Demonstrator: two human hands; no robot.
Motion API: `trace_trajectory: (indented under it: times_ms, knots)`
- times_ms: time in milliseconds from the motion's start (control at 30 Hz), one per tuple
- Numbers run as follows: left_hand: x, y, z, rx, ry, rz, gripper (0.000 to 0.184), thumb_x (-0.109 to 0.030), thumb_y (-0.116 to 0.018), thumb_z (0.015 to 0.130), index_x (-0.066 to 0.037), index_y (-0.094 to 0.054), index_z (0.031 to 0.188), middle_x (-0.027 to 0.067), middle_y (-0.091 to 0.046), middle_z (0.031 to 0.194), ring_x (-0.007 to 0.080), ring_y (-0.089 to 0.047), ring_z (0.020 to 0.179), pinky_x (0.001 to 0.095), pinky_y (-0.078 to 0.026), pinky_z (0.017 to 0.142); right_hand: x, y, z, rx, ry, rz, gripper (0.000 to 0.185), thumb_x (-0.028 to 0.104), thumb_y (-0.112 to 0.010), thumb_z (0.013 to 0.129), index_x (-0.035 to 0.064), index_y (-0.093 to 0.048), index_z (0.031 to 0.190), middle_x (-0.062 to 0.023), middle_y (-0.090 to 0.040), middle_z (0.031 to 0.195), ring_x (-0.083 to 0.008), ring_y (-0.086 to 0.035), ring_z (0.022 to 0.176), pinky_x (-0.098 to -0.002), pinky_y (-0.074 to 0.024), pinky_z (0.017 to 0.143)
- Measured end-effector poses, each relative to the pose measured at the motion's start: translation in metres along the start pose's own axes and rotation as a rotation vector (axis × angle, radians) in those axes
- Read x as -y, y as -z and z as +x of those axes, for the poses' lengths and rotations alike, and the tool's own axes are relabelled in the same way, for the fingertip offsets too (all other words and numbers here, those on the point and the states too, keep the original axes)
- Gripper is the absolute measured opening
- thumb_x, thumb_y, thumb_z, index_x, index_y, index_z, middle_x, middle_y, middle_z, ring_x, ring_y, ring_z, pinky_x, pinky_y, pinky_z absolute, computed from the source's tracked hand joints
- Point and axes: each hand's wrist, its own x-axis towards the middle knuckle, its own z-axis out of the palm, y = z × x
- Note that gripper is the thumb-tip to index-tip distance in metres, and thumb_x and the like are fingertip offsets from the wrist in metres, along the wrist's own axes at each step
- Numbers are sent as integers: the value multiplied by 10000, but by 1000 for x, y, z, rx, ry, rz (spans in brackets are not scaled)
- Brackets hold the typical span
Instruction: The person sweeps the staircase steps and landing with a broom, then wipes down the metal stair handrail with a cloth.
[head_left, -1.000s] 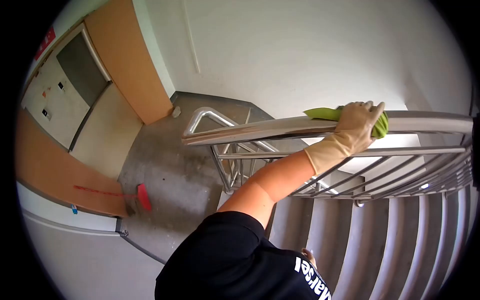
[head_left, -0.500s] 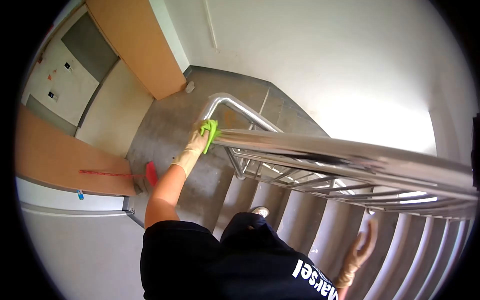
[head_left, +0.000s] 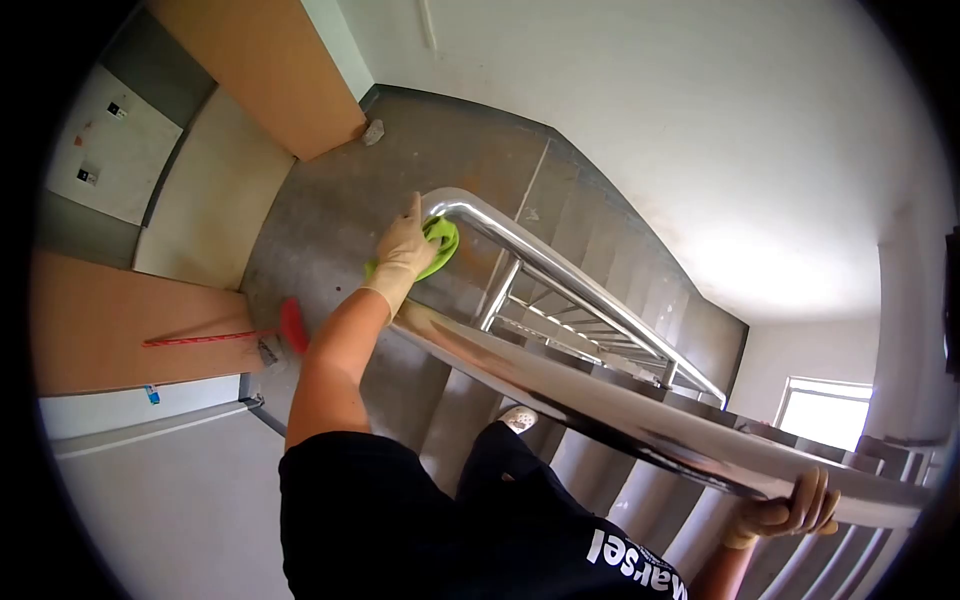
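Note:
My left hand [head_left: 402, 250], in a pale rubber glove, presses a bright green cloth [head_left: 440, 247] against the curved end of the metal handrail [head_left: 470, 345]. Its index finger points up along the bend, and part of the cloth is hidden behind the hand. Lower down on the right, my right hand [head_left: 795, 508], also gloved, has its fingers curled over the same rail. The rail's polished tube runs from the bend at upper left down to the right side of the view.
Concrete stairs [head_left: 455, 420] descend under the rail, with my shoe [head_left: 518, 418] on one step. A red-handled dustpan or broom [head_left: 292, 325] lies by the wooden door frame [head_left: 150, 325]. A small grey lump [head_left: 373, 132] rests near the wall. A window [head_left: 825, 410] shows at far right.
My right hand has come up from beside the body onto the rail. The left hand with the green cloth has shifted slightly up around the bend. The view has tilted.

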Motion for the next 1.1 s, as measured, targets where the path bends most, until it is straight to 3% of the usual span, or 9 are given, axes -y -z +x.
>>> trace_trajectory:
  times_ms: [300, 400, 433, 500, 600, 700, 867, 933, 1100]
  knots:
    - [-32, -25, 92, 18, 44, -327, 348, -202, -427, 785, -113, -509, 1111, 150, -525, 1091, 282, -488, 1031, 369, -388, 867, -17, 4, -24, 86, -55, 82, 377, 309, -225, 854, 153, -566, 903, -32, -491, 1009, -242, -416, 1006, -441, -229, 905]
    - [-51, -66, 69, -14, -437, 684, 470, -305, -425, 814, -64, -401, 1217, 186, -393, 1240, 285, -377, 1145, 341, -287, 959, -4, 4, -11, 19, -91, 121, 294, 360, -332, 840, 158, -543, 816, -14, -513, 890, -217, -435, 959, -404, -221, 881]
    - [-103, -35, 32, 596, -93, 155, 479, -279, -415, 817, -68, -360, 1243, 213, -418, 1205, 279, -371, 1154, 344, -280, 958, -3, 3, -16, 27, -103, 147, 247, 357, -409, 807, 160, -556, 775, -11, -519, 842, -217, -445, 931, -402, -221, 870]
    - [-133, -42, -15, 518, -715, -279, 397, -282, -387, 870, -9, -427, 1155, 212, -490, 1108, 312, -492, 1010, 369, -390, 854, -4, -4, -16, -11, -150, 136, 227, 340, -438, 777, 166, -567, 846, -12, -516, 946, -188, -429, 999, -388, -192, 912]
    - [-218, 2, -34, 319, -967, 295, 478, -159, -563, 724, -69, -400, 1165, 210, -557, 944, 362, -541, 863, 414, -444, 733, -3, 8, -9, -44, -129, 328, 336, 293, -510, 714, 165, -582, 1017, -26, -507, 1161, -143, -393, 1144, -366, -124, 1007]
    - [-287, 110, -88, 390, -982, -710, 480, -62, -597, 695, -53, -415, 1140, 175, -558, 966, 330, -552, 836, 379, -461, 697, 6, 38, -4, 78, -205, 602, 391, 173, -560, 703, 86, -539, 1083, -57, -500, 1166, -198, -395, 1149, -390, -156, 1022]
    - [-382, 169, -237, 497, -1178, -1169, 478, -19, -544, 745, -28, -385, 1195, 146, -505, 1091, 232, -503, 946, 311, -416, 812, 1, 98, -99, 174, -771, 1029, 413, 47, -548, 704, 29, -485, 1113, -134, -537, 1064, -270, -501, 1014, -363, -390, 871]
    - [-412, 173, -315, 236, -1854, -367, 543, -46, -512, 784, -25, -279, 1274, 152, -454, 1165, 220, -436, 1066, 307, -352, 903, -1, 117, -163, 196, -1122, 1074, 400, 24, -515, 717, 18, -477, 1115, -159, -561, 996, -280, -542, 938, -335, -414, 833]
    - [-465, 165, -364, 423, -1653, -412, 759, -89, -575, 755, -76, -85, 1334, 175, -291, 1293, 277, -328, 1175, 325, -279, 982, 9, 184, -333, 153, -1834, 737, 258, 44, -510, 774, -7, -536, 1025, -127, -609, 886, -184, -585, 854, -261, -445, 767]
